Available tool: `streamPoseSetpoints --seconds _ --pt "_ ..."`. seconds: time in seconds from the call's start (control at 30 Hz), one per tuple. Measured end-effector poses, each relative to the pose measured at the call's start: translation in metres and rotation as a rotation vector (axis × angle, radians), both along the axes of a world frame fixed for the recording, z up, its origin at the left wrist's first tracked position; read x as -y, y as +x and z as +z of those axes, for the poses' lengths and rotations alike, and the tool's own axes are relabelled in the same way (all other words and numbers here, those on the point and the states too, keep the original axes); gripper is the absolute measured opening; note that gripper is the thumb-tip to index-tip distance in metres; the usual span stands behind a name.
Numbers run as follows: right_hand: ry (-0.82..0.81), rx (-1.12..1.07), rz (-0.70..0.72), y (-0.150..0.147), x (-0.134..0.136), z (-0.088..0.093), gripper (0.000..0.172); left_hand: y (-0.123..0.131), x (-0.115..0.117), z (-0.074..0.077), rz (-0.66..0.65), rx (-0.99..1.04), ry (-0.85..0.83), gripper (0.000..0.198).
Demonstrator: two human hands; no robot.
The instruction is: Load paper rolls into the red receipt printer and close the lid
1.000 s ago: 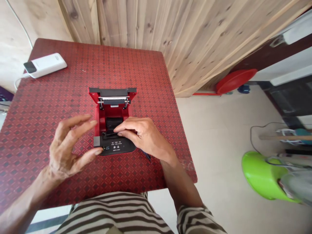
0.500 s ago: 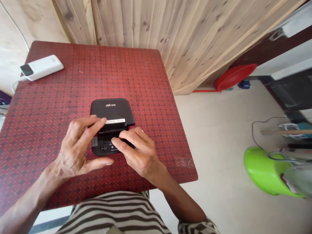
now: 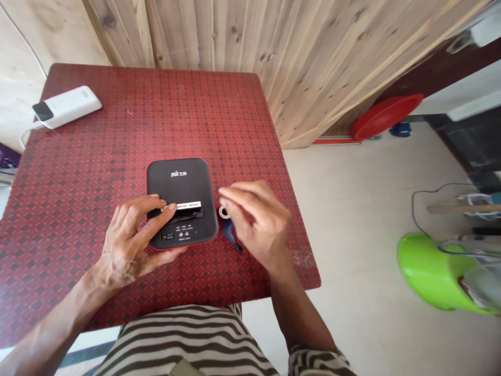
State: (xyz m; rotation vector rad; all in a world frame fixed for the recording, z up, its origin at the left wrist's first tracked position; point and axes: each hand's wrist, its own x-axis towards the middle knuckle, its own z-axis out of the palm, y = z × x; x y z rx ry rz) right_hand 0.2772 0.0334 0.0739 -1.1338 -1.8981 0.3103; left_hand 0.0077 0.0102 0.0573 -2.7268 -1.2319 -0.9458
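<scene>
A black device with a red edge and white lettering (image 3: 180, 183) lies flat on the red patterned table (image 3: 156, 115). Across its middle run a white label strip (image 3: 190, 205) and a dark slot. My left hand (image 3: 131, 240) holds the device at its left side, fingers on top by the label and thumb along the near edge. To the right of the device, my right hand (image 3: 256, 219) has its fingertips pinched together at a small white ring (image 3: 224, 212); whether it grips the ring is unclear. A dark blue item (image 3: 230, 234) lies beneath that hand, partly hidden.
A white power bank (image 3: 72, 107) with a cable rests at the table's back left. Wooden panelling (image 3: 219, 36) stands behind the table. On the floor at the right are a green stool (image 3: 426, 271), a red basin (image 3: 385, 116) and a dark cable.
My right hand has moved off the device to the right, uncovering its lower part. The labelled flap now lies lower, and the white ring and blue item show more.
</scene>
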Motion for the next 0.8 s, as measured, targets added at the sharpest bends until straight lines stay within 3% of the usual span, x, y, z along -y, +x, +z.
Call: streamPoseSetpoints --seconds 0.07,0.17,0.27,0.33,0.53,0.8 --pt "-0.055 -0.013 -0.064 0.014 -0.014 -0.013 0.016 0.001 0.0 -0.002 0.006 0.009 -0.002 0.07" --pt "-0.126 0.015 -0.102 0.029 -0.032 -0.05 0.019 0.004 0.002 -0.009 0.017 0.055 0.024 0.069" --pt "-0.202 0.087 -0.112 0.033 -0.039 -0.086 0.022 0.002 0.009 -0.016 0.052 0.13 0.064 0.076" --pt "-0.226 0.114 -0.113 0.033 -0.04 -0.1 0.021 -0.002 0.016 -0.02 0.101 0.156 0.112 0.079" --pt "-0.247 0.099 -0.121 0.031 -0.041 -0.099 0.016 -0.015 0.028 -0.031 0.171 0.13 0.143 0.06" --pt "-0.243 0.079 -0.119 0.03 -0.041 -0.098 0.015 -0.013 0.03 -0.038 0.177 0.16 0.073 0.063"
